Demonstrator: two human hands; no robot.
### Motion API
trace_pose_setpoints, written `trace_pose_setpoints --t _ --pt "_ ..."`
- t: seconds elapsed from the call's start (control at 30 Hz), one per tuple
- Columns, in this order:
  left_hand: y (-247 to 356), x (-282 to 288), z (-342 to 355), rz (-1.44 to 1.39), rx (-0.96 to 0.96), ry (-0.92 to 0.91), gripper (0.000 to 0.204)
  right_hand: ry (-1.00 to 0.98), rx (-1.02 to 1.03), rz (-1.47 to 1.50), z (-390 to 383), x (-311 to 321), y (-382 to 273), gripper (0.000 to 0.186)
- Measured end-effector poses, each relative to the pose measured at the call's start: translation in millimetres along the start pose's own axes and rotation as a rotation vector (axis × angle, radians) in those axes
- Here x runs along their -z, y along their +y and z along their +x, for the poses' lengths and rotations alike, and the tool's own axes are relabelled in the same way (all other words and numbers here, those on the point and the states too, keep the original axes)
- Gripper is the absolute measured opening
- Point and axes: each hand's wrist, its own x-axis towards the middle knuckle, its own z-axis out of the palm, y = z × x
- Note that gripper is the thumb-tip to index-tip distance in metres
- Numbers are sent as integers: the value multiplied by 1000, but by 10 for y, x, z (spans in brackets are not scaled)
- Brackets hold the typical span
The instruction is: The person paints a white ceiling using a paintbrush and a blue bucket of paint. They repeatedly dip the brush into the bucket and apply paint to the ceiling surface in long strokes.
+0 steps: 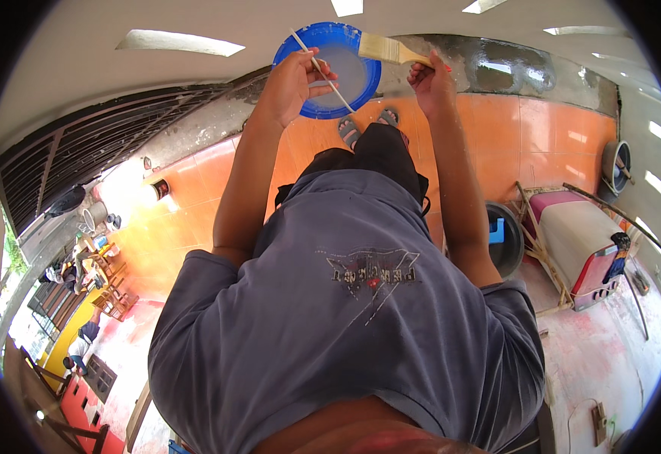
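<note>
My left hand (pixel 294 82) is closed around a thin pale stick (pixel 317 63), which slants across in front of a blue basin (pixel 378 79). Whitish, milky liquid (pixel 347 66) lies in the basin, and splashes mark its rim. In my right hand (pixel 432 83) I hold a wide paintbrush (pixel 382 48) by its handle. The brush is level, its pale bristles pointing left over the basin's right edge. Both arms reach forward, and my sandalled feet (pixel 350 132) stand on the floor just this side of the basin.
Orange tiles (pixel 497 136) cover the floor. A wet grey ledge (pixel 508 66) runs ahead on the right. Right of me are a dark tub (pixel 506 253) and a white-and-pink boxy appliance (pixel 572 227) among poles. A dark metal grille (pixel 80 144) lines the left; farther back, another person (pixel 82 348) bends over.
</note>
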Motion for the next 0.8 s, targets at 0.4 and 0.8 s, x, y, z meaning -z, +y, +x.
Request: trace_pose_setpoints --t 0.4,0.8 --pt "-462 -139 487 -45 116 210 34 87 121 -134 570 223 317 29" --pt "-580 427 945 -51 234 203 30 133 -118 590 1333 -477 721 27"
